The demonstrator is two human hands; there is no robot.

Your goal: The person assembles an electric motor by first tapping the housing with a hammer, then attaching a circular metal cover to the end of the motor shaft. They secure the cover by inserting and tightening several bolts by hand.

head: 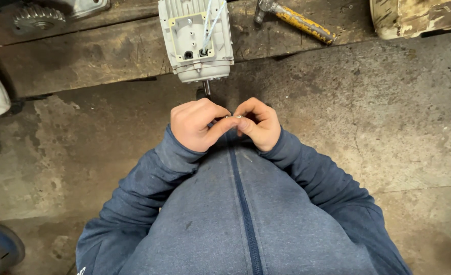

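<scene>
Hands: left hand (195, 125), right hand (256, 122) pinch small metal part (230, 116); motor (197, 38) near.

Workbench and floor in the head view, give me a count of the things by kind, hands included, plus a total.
Hands pinching a small metal part: 2, left hand and right hand
Small metal part: 1
Grey electric motor: 1
Yellow-handled hammer: 1
Gear wheel: 1
Total: 6

Packages: none in view. Labels: none in view. Signs: none in view. Screens: none in view. Nothing of these kinds shows on the floor, the wooden planks, or near the person's hands.
</scene>
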